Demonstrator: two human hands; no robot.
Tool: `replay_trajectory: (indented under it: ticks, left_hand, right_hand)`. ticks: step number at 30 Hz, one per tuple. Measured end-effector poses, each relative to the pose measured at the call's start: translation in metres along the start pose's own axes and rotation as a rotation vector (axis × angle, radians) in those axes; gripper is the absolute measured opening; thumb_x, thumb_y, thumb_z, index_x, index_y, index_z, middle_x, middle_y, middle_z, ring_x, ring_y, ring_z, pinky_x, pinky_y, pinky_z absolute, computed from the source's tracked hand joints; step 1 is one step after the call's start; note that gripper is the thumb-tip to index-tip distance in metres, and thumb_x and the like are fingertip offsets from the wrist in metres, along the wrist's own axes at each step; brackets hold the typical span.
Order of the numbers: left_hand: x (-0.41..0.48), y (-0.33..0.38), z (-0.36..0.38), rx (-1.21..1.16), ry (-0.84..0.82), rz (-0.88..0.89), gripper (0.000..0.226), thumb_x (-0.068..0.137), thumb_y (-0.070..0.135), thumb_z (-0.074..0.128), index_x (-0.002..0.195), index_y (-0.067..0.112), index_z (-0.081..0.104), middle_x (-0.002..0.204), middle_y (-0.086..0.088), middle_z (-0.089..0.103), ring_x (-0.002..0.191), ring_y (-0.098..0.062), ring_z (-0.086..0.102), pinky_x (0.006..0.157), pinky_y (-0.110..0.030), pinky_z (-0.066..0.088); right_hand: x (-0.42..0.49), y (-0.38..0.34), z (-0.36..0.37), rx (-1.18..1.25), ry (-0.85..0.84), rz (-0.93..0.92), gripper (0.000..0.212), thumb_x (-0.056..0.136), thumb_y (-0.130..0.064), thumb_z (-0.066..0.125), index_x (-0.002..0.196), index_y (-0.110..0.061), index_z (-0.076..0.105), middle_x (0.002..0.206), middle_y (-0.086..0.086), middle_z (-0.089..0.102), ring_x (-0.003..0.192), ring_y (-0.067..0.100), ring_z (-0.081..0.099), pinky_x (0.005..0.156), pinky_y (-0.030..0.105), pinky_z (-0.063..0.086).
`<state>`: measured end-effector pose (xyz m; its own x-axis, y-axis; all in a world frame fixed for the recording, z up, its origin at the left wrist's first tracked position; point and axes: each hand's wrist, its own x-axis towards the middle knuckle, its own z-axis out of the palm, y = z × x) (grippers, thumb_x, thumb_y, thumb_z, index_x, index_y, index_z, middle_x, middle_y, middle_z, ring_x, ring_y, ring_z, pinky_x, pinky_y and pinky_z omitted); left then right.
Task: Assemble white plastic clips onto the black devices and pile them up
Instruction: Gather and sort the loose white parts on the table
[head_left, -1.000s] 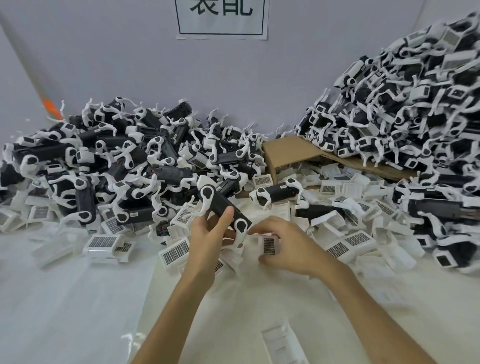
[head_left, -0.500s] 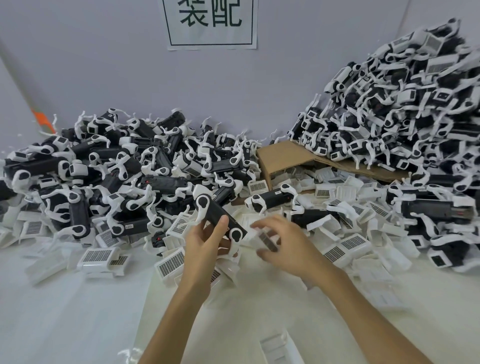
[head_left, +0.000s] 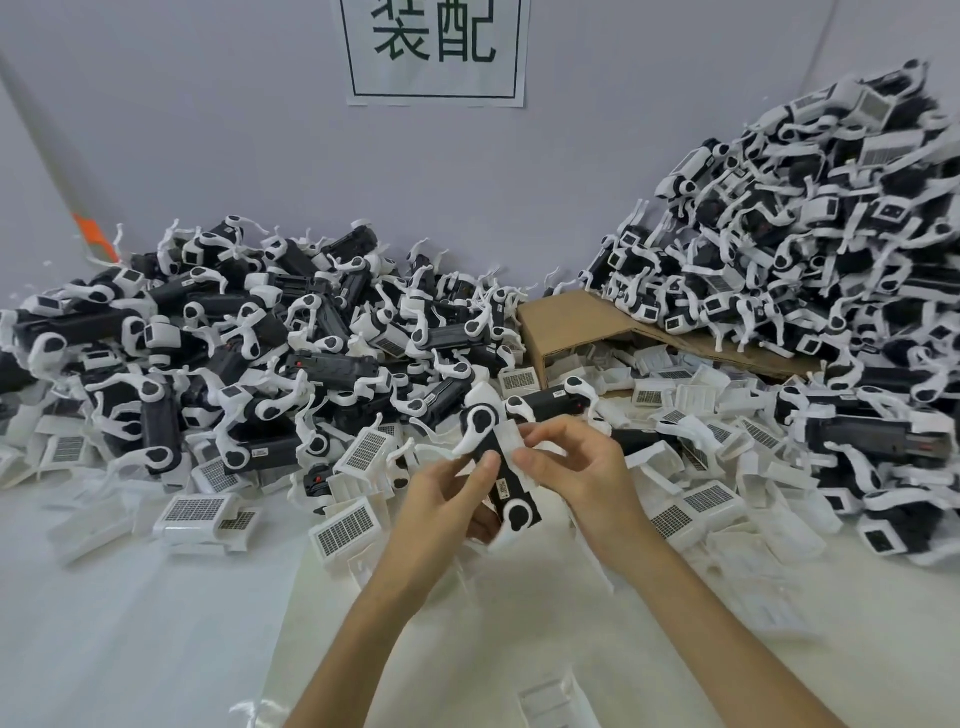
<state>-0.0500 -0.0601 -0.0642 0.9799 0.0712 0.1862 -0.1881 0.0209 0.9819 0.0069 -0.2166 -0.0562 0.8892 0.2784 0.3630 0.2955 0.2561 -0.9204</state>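
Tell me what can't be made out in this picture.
Head view.
The white clip: mostly covered by fingers of the right hand; whether it sits on the black device: unclear.
Its label: too small to read.
The wall sign: top cut off by the frame edge.
Inside the cardboard box: hidden by its top panel.

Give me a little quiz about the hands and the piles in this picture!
1. True or false: the left hand holds a black device.
2. Which pile is taller? A. the left pile B. the right pile
3. Fill in: the right hand pinches a white ____ against the device.

Key: 1 true. 2 B. 3 clip.
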Motion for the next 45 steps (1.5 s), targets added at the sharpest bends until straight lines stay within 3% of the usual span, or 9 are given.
replay_trajectory:
  ticks: [7, 11, 14, 16, 21, 29, 35, 40, 45]
  left_hand:
    - [0.000, 0.004, -0.003, -0.046, -0.002, -0.044, 0.041, 0.092, 0.048, 0.053, 0.097, 0.010, 0.070, 0.061, 0.006, 0.063, 0.050, -0.009, 0.058, 0.049, -0.017, 0.046]
    - [-0.001, 0.007, 0.000, -0.090, 0.026, -0.067, 0.046, 0.090, 0.049, 0.052, 0.104, 0.008, 0.070, 0.068, -0.002, 0.067, 0.053, -0.012, 0.059, 0.050, -0.018, 0.047]
    - [-0.001, 0.006, -0.001, -0.109, 0.003, -0.086, 0.052, 0.087, 0.054, 0.051, 0.109, 0.010, 0.070, 0.086, -0.015, 0.073, 0.071, -0.027, 0.065, 0.063, -0.028, 0.055]
    - [-0.001, 0.005, -0.003, -0.096, -0.046, -0.105, 0.056, 0.087, 0.061, 0.052, 0.119, 0.018, 0.067, 0.104, -0.016, 0.075, 0.092, -0.036, 0.071, 0.082, -0.042, 0.057]
    - [-0.003, 0.006, -0.004, -0.027, -0.129, -0.020, 0.052, 0.083, 0.058, 0.067, 0.127, 0.030, 0.062, 0.120, 0.004, 0.074, 0.113, -0.016, 0.069, 0.094, -0.034, 0.057]
    - [-0.005, 0.006, -0.004, 0.042, -0.094, 0.041, 0.034, 0.087, 0.043, 0.062, 0.111, 0.021, 0.071, 0.102, -0.009, 0.076, 0.092, -0.025, 0.074, 0.082, -0.046, 0.060]
    - [-0.009, 0.006, -0.002, -0.008, -0.090, 0.064, 0.023, 0.083, 0.030, 0.060, 0.102, 0.034, 0.074, 0.101, -0.014, 0.073, 0.087, -0.028, 0.068, 0.072, -0.033, 0.056]
    - [-0.008, 0.004, -0.003, -0.028, -0.072, 0.048, 0.041, 0.088, 0.038, 0.059, 0.116, 0.009, 0.066, 0.108, -0.019, 0.072, 0.103, -0.047, 0.064, 0.089, -0.063, 0.050]
    - [-0.005, 0.002, -0.002, -0.013, -0.025, 0.058, 0.045, 0.089, 0.054, 0.057, 0.106, 0.013, 0.067, 0.086, -0.010, 0.073, 0.073, -0.018, 0.067, 0.062, -0.026, 0.052]
  right_hand:
    - [-0.002, 0.003, 0.004, -0.118, 0.011, -0.042, 0.015, 0.077, -0.029, 0.076, 0.084, -0.017, 0.071, 0.086, -0.011, 0.074, 0.076, 0.003, 0.069, 0.069, 0.016, 0.052]
    - [-0.002, 0.003, 0.004, -0.086, -0.023, 0.024, 0.016, 0.094, -0.027, 0.060, 0.091, -0.027, 0.076, 0.098, -0.001, 0.076, 0.094, 0.017, 0.071, 0.087, 0.032, 0.057]
    - [0.000, 0.005, 0.002, -0.101, -0.058, 0.054, 0.021, 0.098, -0.009, 0.059, 0.107, -0.022, 0.073, 0.110, 0.005, 0.074, 0.107, 0.024, 0.069, 0.095, 0.043, 0.053]
    - [0.000, 0.006, 0.002, -0.078, -0.089, 0.107, 0.027, 0.094, -0.017, 0.067, 0.122, -0.017, 0.065, 0.121, 0.005, 0.070, 0.117, 0.023, 0.064, 0.097, 0.038, 0.053]
    - [-0.005, 0.002, 0.004, -0.007, -0.317, 0.210, 0.041, 0.090, -0.033, 0.066, 0.128, -0.019, 0.063, 0.118, 0.001, 0.070, 0.111, 0.017, 0.065, 0.090, 0.027, 0.050]
    - [-0.010, -0.003, 0.007, -0.112, -0.352, 0.121, 0.019, 0.097, -0.026, 0.058, 0.107, -0.016, 0.070, 0.095, -0.008, 0.071, 0.094, 0.009, 0.066, 0.083, 0.021, 0.050]
    - [-0.011, 0.000, 0.008, -0.192, -0.277, 0.044, 0.034, 0.088, -0.027, 0.068, 0.114, -0.005, 0.068, 0.109, 0.009, 0.071, 0.102, 0.021, 0.069, 0.085, 0.032, 0.054]
    - [-0.010, 0.001, 0.011, -0.178, -0.306, 0.079, 0.028, 0.092, -0.026, 0.065, 0.115, -0.010, 0.068, 0.110, 0.003, 0.068, 0.102, 0.017, 0.067, 0.087, 0.029, 0.051]
    - [-0.011, 0.004, 0.015, -0.120, -0.332, 0.117, 0.030, 0.096, -0.026, 0.060, 0.120, -0.011, 0.068, 0.104, 0.001, 0.072, 0.102, 0.016, 0.066, 0.087, 0.027, 0.050]
